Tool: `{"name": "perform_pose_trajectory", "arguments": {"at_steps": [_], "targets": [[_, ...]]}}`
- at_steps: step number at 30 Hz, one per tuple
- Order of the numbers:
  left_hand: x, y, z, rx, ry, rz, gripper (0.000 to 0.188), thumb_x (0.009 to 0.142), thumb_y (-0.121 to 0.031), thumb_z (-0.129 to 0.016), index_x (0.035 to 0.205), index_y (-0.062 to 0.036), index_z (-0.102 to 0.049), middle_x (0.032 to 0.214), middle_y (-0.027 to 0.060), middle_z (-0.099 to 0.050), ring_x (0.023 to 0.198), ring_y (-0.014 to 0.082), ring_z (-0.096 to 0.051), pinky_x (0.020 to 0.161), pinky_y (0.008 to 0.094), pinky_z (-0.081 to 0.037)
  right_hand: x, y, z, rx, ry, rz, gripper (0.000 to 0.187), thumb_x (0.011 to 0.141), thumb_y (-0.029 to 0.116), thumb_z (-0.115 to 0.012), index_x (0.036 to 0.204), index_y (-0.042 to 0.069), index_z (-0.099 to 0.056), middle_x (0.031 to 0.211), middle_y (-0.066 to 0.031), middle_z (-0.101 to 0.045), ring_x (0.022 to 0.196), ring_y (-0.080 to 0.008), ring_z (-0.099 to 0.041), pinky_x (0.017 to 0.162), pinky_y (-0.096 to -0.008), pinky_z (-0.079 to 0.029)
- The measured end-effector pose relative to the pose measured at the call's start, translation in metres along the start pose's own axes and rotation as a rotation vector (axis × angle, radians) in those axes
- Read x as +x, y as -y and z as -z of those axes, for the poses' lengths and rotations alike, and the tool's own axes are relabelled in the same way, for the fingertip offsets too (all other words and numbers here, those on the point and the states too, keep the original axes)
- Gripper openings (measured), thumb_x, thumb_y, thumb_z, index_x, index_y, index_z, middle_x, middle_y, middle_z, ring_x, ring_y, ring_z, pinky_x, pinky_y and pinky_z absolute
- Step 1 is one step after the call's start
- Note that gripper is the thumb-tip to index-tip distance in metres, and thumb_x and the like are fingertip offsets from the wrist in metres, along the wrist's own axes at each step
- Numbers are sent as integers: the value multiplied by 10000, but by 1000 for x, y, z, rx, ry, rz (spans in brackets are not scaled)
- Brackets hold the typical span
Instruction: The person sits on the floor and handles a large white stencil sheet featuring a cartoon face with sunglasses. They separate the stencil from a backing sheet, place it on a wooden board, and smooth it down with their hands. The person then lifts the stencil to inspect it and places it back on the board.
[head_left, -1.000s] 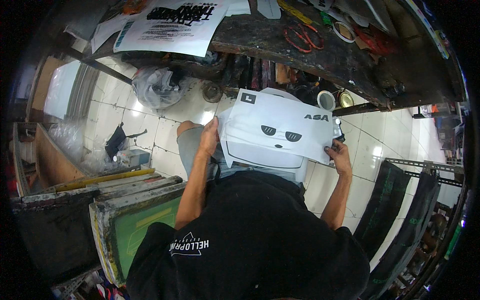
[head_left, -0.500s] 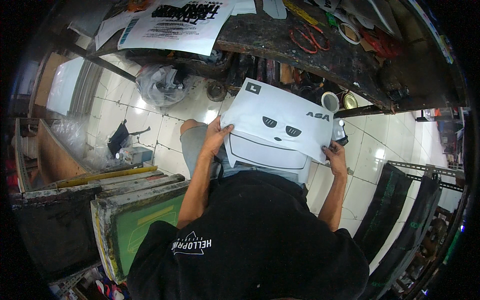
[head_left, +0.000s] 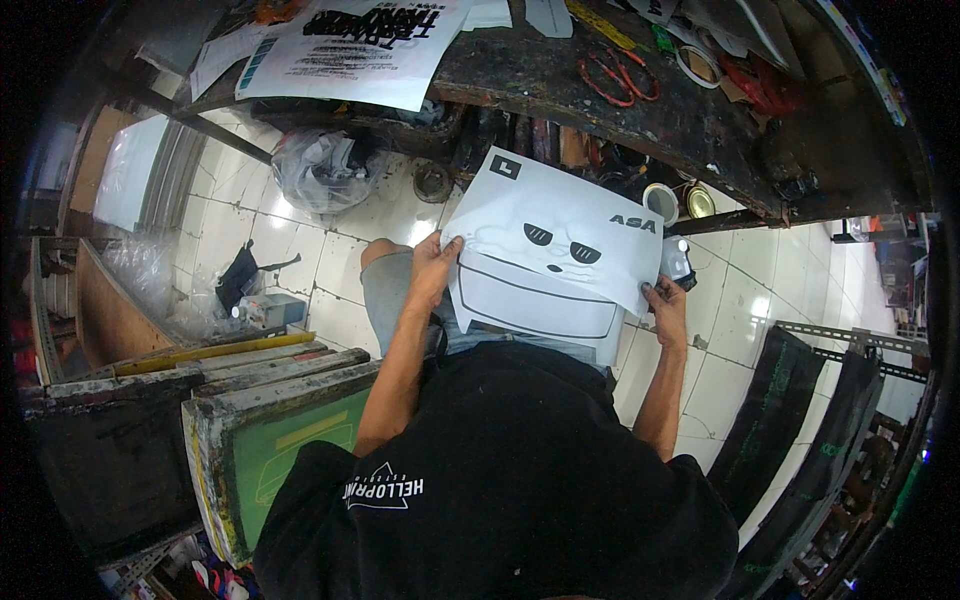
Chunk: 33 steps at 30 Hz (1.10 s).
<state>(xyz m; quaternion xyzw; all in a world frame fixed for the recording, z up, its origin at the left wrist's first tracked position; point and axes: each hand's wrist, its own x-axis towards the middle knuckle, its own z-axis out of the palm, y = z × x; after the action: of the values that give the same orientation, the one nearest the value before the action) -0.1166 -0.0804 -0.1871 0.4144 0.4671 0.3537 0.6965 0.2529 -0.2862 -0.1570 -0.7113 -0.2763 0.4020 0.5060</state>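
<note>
A white sheet (head_left: 560, 205) printed with black sunglass-like shapes, a small dark square and bold lettering is stretched above my lap. My left hand (head_left: 433, 268) pinches its near left corner, thumb on top. At the near right corner, my right hand (head_left: 666, 306) grips the same sheet between thumb and fingers. Wrinkles run across the sheet's middle. Beneath it lies a second white sheet (head_left: 540, 303) with long curved black outlines, partly covered by the upper one and resting over my legs.
A dark, stained workbench (head_left: 500, 70) spans the far side, bearing printed papers (head_left: 350, 60), red-handled scissors (head_left: 618, 78) and a tape roll (head_left: 698, 67). Below it are a plastic bag (head_left: 325, 170) and open cans (head_left: 660, 203). Framed screens (head_left: 290, 440) stand at left; dark panels (head_left: 765, 420) lean at right.
The upper sheet has shifted slightly away from me and left, its far edge a little higher. Both hands keep their grip and moved slightly with it.
</note>
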Motion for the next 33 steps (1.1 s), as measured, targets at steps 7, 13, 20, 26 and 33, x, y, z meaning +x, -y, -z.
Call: {"name": "perform_pose_trajectory", "arguments": {"at_steps": [7,13,20,26,33], "targets": [[3,2,-5,-16,-78,-27,163,919,-84,-618,1016,48,-617,897,59,-665,762,114,-588,691,242,-469,12,-22,-10,6,-132,20,241,876,29,-645,1106,-42,-629,975,-33,-657,857,-95,-574,763,-222,-442],[2,2,-4,25,-98,-16,203,901,-97,-640,1051,39,-632,917,52,-668,778,112,-590,703,249,-470,13,-23,-22,193,-91,-189,506,859,30,-647,1317,-62,-453,1199,-125,-597,1081,-188,-550,957,-305,-421],[3,3,8,-23,-85,-113,151,915,-50,-608,1044,22,-639,947,40,-680,802,94,-595,732,230,-463,6,-18,-25,343,-147,43,635,751,-99,-676,1331,-39,-426,1182,-149,-589,992,-174,-592,815,-292,-515],[4,8,23,-42,-86,-173,170,919,-59,-614,1076,5,-622,993,41,-673,859,97,-599,785,234,-459,-1,14,-28,194,-169,19,351,777,-4,-735,1104,-20,-609,858,-47,-675,733,-104,-615,650,-232,-494],[-1,-4,21,-27,-131,-197,255,914,-48,-619,1160,15,-599,1051,58,-668,913,112,-607,834,242,-461,-1,28,-25,124,-152,78,181,795,43,-740,952,1,-658,776,-9,-661,657,-61,-573,550,-212,-449]]}}
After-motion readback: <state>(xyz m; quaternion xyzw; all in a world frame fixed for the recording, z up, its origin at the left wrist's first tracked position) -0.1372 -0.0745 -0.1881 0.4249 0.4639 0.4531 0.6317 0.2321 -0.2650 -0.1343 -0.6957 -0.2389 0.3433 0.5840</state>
